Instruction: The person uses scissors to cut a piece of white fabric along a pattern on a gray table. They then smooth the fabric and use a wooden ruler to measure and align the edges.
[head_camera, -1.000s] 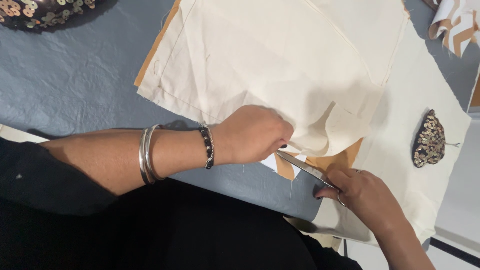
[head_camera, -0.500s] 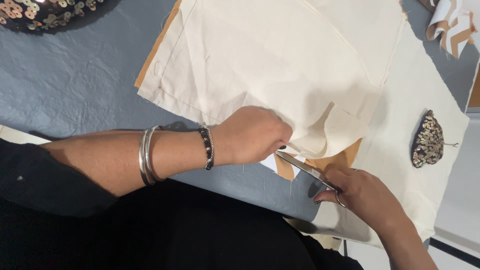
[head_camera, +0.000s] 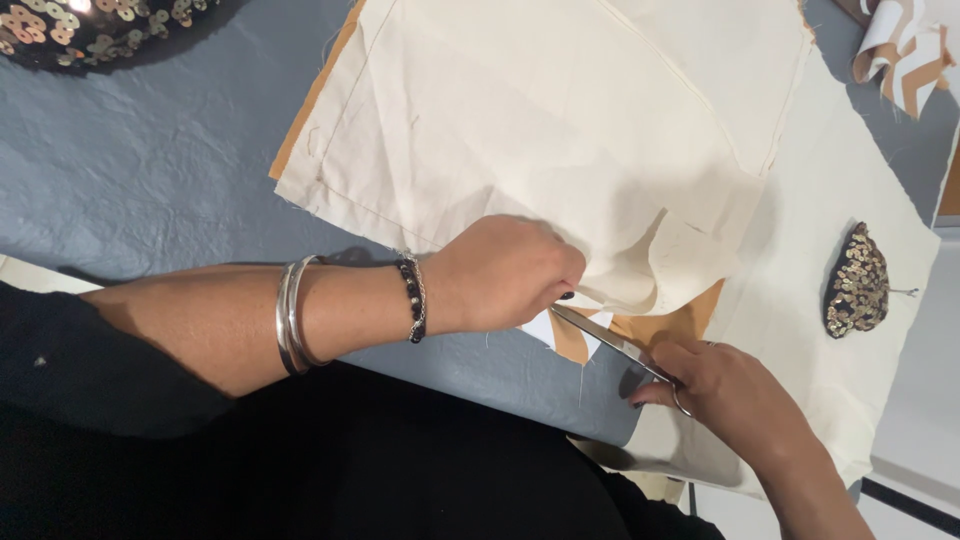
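Note:
My left hand (head_camera: 505, 272) pinches the near edge of a large cream cloth (head_camera: 540, 130) spread on a grey table (head_camera: 150, 170). Its wrist wears silver bangles and a dark bead bracelet. My right hand (head_camera: 735, 395) grips a pair of silver scissors (head_camera: 605, 340), whose blades point up-left toward the cloth edge held by the left hand. Under the cloth lies tan paper (head_camera: 655, 325), showing at the near edge beside the blades. A small white scrap (head_camera: 540, 328) sits just below the left fingers.
A dark sequinned patch (head_camera: 858, 282) lies on a second cream cloth (head_camera: 830, 210) at right. A black sequinned piece (head_camera: 90, 28) is at the top left corner. A tan-and-white zigzag fabric (head_camera: 905, 50) sits top right. My black clothing fills the bottom.
Both hands stay almost in place. The scissors and right hand have shifted only slightly along the cloth edge.

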